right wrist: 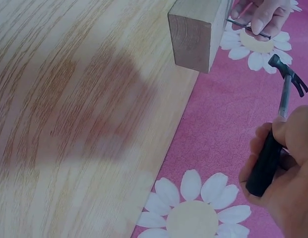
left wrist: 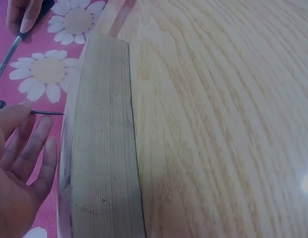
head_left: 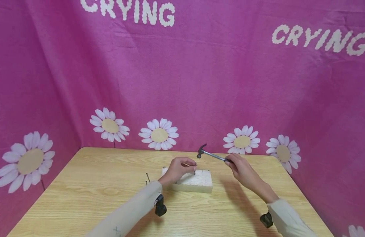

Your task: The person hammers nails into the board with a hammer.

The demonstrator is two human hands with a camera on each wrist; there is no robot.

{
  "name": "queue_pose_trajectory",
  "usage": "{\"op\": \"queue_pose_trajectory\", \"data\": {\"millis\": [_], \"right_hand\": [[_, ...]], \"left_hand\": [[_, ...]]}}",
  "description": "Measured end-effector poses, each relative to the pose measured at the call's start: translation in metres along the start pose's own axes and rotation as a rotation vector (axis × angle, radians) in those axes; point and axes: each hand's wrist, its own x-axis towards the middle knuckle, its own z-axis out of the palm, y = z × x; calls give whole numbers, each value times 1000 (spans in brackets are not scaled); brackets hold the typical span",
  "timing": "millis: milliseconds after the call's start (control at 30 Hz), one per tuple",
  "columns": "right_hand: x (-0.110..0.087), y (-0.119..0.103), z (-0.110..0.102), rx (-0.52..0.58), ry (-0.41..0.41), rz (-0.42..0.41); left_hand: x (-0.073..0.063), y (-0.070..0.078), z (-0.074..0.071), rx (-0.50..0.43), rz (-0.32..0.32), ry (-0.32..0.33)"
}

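Observation:
A pale wooden block [head_left: 197, 179] lies on the table, nails showing along its far edge in the head view. Over its top, my left hand [head_left: 177, 169] pinches a dark nail [left wrist: 47, 113] between thumb and forefinger, its point toward the wood. My right hand [head_left: 243, 171] grips a claw hammer [head_left: 213, 155] by its black handle [right wrist: 265, 166], raised to the right of the block. The hammer's head [right wrist: 281, 68] is up and to the right of the nail, apart from it. In the right wrist view, the fingers curl round the handle.
Loose nails [head_left: 147, 177] are at the left of the block, near my left sleeve. The wooden table [head_left: 90, 184] reaches back to a pink cloth backdrop [head_left: 200, 82] printed with daisies. Dark cameras [head_left: 160, 205] are strapped at both wrists.

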Motion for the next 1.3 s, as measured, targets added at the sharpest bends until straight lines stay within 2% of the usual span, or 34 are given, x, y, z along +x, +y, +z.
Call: {"op": "queue_pose_trajectory", "data": {"millis": [433,667,800,933,1300], "right_hand": [[-2,3,1,-9,16,-52],[-5,2,1,-67,108,-122],[-6,2,0,-71,99,-154],[-9,3,0,-67,73,-147],[-12,3,1,-67,72,-96]], "left_hand": [[0,2,5,23,5,13],[1,-1,8,32,28,16],[2,-2,9,45,19,31],[3,0,11,53,21,37],[3,-2,15,64,29,42]]}}
